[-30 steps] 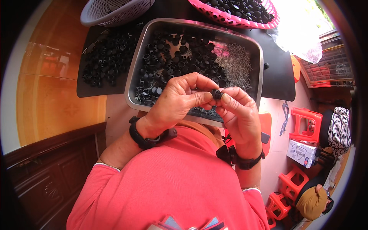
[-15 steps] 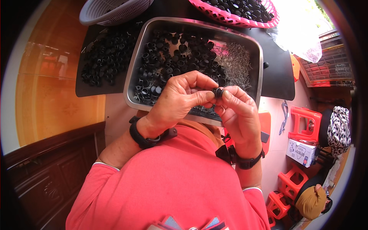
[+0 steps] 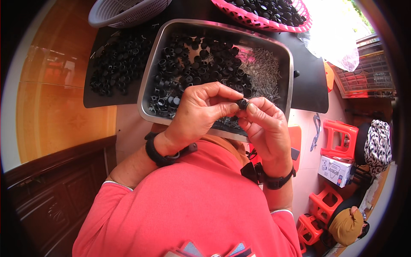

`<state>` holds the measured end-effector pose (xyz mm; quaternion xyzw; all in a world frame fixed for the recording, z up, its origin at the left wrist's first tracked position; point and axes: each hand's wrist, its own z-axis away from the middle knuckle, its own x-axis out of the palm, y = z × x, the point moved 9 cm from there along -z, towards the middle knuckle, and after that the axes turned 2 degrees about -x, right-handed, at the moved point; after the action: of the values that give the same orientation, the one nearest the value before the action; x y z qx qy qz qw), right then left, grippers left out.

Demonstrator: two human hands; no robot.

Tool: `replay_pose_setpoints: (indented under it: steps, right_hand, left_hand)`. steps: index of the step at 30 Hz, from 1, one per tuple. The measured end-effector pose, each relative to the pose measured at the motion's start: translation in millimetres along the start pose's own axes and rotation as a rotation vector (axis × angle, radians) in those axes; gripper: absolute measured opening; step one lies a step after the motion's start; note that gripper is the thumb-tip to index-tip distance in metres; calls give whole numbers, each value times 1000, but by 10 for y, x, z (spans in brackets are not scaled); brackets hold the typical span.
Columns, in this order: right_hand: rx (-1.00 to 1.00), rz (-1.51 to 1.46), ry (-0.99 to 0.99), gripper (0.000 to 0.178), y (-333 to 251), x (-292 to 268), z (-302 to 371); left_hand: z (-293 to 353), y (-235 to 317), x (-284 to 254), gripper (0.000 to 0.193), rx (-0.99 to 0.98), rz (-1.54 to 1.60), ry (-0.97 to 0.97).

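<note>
My left hand (image 3: 201, 112) and my right hand (image 3: 266, 127) meet over the near edge of a metal tray (image 3: 147, 81). Both pinch one small black round part (image 3: 242, 103) between their fingertips. The tray holds a heap of several black round parts (image 3: 188, 64) on its left and thin metal screws (image 3: 263, 70) on its right. Each wrist wears a black band.
A black mat (image 3: 96, 96) under the tray carries more black parts (image 3: 117, 64) at the left. A grey basket (image 3: 124, 10) and a pink basket (image 3: 274, 17) of black parts stand behind. Red plastic stools (image 3: 340, 139) and a small box (image 3: 336, 170) lie at the right.
Both hands have stayed over the tray's near edge, the fingers shifting slightly on the small black part.
</note>
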<state>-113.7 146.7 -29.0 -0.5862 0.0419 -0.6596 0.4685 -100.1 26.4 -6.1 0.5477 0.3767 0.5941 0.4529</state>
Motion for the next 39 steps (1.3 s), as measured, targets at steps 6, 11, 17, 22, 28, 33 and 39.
replay_pose_setpoints:
  steps: [6,11,17,22,28,33,39]
  right_hand:
    - [2,86,8,10,-24,-11,0]
    - [-45,216,17,12,-71,-23,27]
    - [-72,240,19,12,-79,-3,16]
    - [-113,318,82,13,-84,-14,32]
    - [-185,407,107,17,-131,69,65]
    - [-220,530,39,21,-168,142,94]
    - [-361,530,9,20,-207,270,171]
  left_hand:
    - [5,57,36,19,55,-113,-27]
    - [9,52,66,20,65,-129,-60]
    - [-5,70,62,22,81,-168,-84]
    - [2,22,66,22,22,-153,-82]
    - [29,59,67,22,2,-148,-33]
    - [74,141,79,23,4,-56,-45]
    - [132,227,99,24,51,-41,-80]
